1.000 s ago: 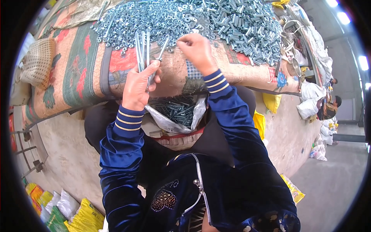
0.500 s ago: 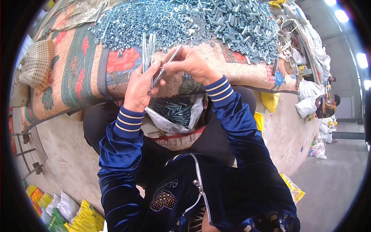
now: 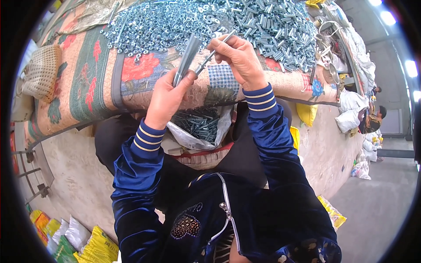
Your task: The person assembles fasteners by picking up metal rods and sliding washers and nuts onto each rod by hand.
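My left hand [image 3: 165, 100] is closed around a bundle of thin metal rods [image 3: 187, 57] that stick up, slightly blurred, past its thumb and fingers. To its right, my right hand [image 3: 242, 63] pinches the upper part of a single slanting metal rod [image 3: 215, 52]. The low end of that rod meets my left thumb and fingertips, where a small thicker metal piece [image 3: 200, 68] shows; its exact kind is hard to make out. Below my hands, between my knees, an open white bag [image 3: 186, 141] holds many dark metal bolts [image 3: 197, 125].
On the patterned quilted table cover [image 3: 105, 74] lie heaps of nuts [image 3: 149, 26], washers [image 3: 214, 21] and short metal tubes [image 3: 272, 30]. A woven basket-like cover [image 3: 44, 72] hangs at the left edge. Sacks stand on the floor at both sides; people are far right.
The rod bundle has tilted to the right. My right hand has moved right and up, further from my left, and the single rod now spans the gap between them.
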`<action>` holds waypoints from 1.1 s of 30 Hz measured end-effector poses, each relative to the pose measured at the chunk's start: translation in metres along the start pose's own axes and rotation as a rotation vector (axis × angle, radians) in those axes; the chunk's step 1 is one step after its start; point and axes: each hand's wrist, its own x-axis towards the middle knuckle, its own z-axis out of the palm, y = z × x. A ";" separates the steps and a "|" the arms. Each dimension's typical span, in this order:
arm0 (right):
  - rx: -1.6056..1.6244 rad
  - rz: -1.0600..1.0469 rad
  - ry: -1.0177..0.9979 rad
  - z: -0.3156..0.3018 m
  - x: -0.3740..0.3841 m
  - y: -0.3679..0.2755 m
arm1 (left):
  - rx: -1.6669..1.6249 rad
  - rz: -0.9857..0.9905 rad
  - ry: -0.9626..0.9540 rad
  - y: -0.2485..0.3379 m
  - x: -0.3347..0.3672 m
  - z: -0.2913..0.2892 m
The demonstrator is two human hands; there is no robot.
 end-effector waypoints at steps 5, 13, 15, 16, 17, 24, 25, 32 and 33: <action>0.079 0.013 -0.045 0.000 -0.002 0.002 | -0.144 -0.186 -0.095 0.008 -0.003 0.000; -0.466 0.222 -0.063 0.008 0.001 -0.021 | -0.221 -0.206 0.082 0.007 -0.006 0.002; -0.974 0.324 0.029 0.013 -0.003 -0.025 | -0.162 -0.092 0.168 0.004 -0.005 0.003; -0.974 0.324 0.035 0.015 -0.001 -0.013 | -0.161 -0.091 0.162 0.005 -0.004 0.006; -0.533 0.025 0.172 0.018 0.004 0.005 | -0.150 -0.067 0.138 0.007 -0.003 0.010; -0.903 0.363 -0.005 0.013 0.000 -0.014 | -0.091 -0.022 0.161 0.003 -0.003 0.008; -0.517 0.037 0.118 0.018 0.002 0.004 | -0.091 -0.024 0.151 0.004 -0.003 0.010; -0.930 0.331 0.036 0.012 0.000 -0.009 | -0.076 -0.024 0.143 0.005 -0.004 0.007; -0.550 0.013 0.140 0.023 0.004 0.004 | -0.060 -0.029 0.135 0.005 -0.004 0.007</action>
